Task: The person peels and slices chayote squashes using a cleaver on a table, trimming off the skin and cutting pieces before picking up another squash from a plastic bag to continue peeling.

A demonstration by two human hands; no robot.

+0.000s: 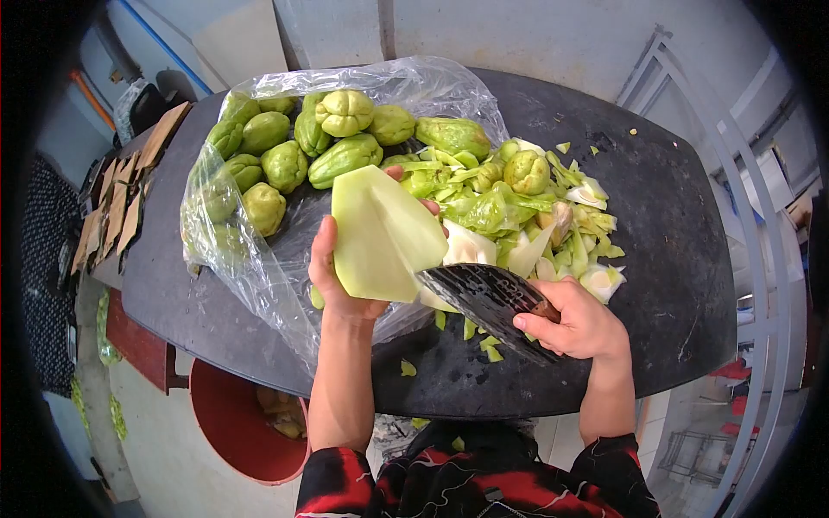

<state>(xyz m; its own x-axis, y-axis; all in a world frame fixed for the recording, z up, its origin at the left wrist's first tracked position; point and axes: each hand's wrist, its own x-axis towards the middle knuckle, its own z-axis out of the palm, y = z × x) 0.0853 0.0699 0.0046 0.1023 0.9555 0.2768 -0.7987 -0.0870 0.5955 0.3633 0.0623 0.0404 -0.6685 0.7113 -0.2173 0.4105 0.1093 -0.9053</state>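
While gripping peeled chayote (380,237), left hand (325,281): half-curled round it
Right hand (585,322): closed round knife (484,300), tip at chayote's edge
Peelings (490,213): heaped on table (678,233)

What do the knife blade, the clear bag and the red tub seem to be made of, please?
Knife blade: probably metal, dark and streaked, with wet-looking highlights.
Clear bag: thin plastic film, by its glossy creases and see-through look.
Red tub: likely plastic, judging by its even colour and smooth wall, though painted metal can't be ruled out.
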